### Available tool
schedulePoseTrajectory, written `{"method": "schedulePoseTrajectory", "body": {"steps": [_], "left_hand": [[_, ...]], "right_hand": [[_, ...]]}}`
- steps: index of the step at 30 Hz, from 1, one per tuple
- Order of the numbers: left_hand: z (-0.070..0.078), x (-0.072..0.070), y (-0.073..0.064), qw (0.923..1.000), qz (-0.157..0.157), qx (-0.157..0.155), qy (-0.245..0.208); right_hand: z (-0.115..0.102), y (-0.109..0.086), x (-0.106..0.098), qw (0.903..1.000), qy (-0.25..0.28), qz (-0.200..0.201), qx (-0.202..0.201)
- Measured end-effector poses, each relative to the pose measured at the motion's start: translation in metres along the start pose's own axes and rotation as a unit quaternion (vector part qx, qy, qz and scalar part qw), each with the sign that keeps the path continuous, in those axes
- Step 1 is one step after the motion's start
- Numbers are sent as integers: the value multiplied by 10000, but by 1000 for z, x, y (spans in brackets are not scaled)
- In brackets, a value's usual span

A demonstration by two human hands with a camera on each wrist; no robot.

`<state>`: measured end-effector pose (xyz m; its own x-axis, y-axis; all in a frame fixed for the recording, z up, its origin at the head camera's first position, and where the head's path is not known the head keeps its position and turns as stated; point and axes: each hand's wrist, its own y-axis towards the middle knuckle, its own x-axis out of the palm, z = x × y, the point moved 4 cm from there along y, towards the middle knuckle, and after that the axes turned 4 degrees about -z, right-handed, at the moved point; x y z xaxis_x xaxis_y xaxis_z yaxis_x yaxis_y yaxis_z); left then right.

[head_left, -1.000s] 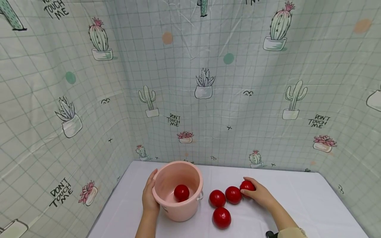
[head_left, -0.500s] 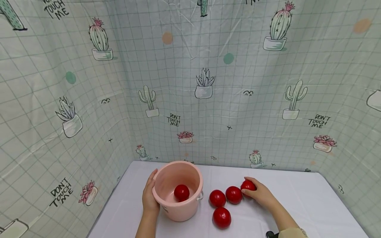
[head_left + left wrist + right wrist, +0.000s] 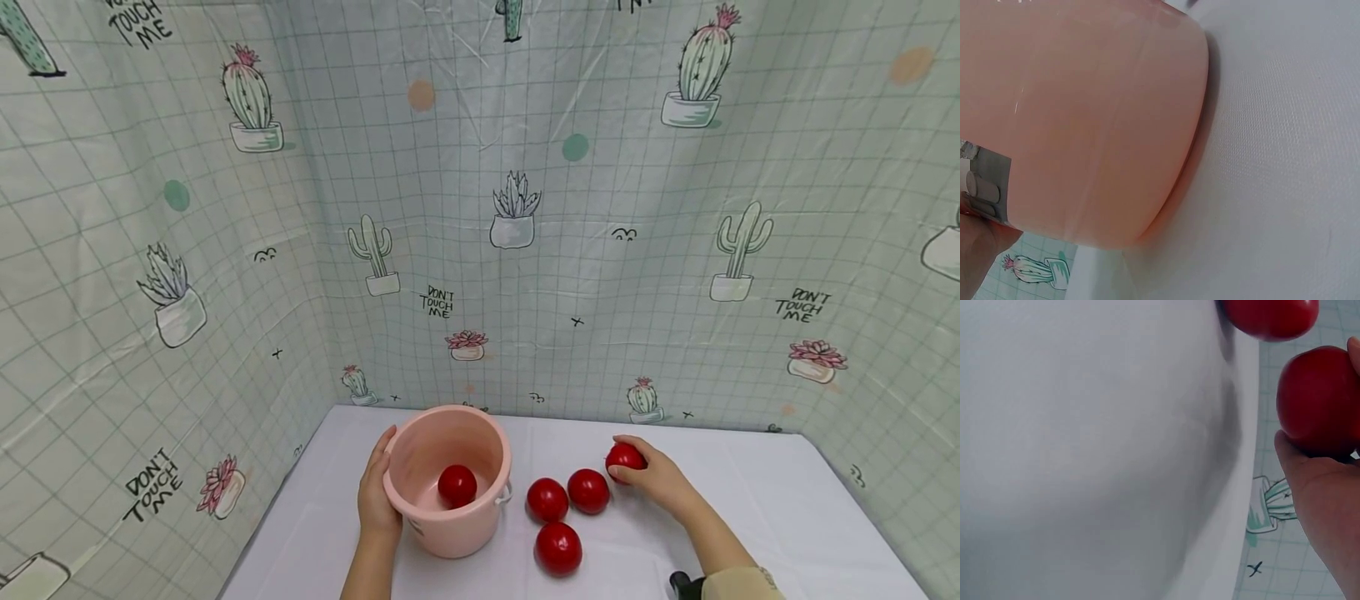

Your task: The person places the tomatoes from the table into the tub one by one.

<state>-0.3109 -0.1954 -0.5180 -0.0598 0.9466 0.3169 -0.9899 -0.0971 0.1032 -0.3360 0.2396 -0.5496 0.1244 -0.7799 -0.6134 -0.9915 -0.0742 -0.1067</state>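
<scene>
A pink bucket (image 3: 450,533) stands on the white table, one red round fruit (image 3: 457,486) lying inside it. My left hand (image 3: 378,496) holds the bucket by its left outer side, close under the rim; the left wrist view is filled mostly by the bucket's wall (image 3: 1104,125). To the right, my right hand (image 3: 663,479) grips another shiny red round fruit (image 3: 624,463) between thumb and fingers. In the right wrist view this gripped fruit (image 3: 1316,403) is raised off the table, with a shadow on the cloth below.
Between bucket and right hand, several more red fruits (image 3: 588,492) sit close together, one (image 3: 558,549) nearer the front. A white handle joint (image 3: 505,494) sticks out from the bucket's right side. A cactus-print curtain (image 3: 517,317) encloses the table's back and sides.
My right hand has lifted its fruit slightly, up and away from the neighbouring fruit it was close against. The left hand and the bucket have stayed in place.
</scene>
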Motion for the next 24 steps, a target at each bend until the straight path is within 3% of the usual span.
{"method": "schedulePoseTrajectory", "body": {"steps": [24], "left_hand": [[0,0,0,9999,-78,14,-67]], "right_hand": [[-50,-1,-14,9986,127,-210,-475]]}}
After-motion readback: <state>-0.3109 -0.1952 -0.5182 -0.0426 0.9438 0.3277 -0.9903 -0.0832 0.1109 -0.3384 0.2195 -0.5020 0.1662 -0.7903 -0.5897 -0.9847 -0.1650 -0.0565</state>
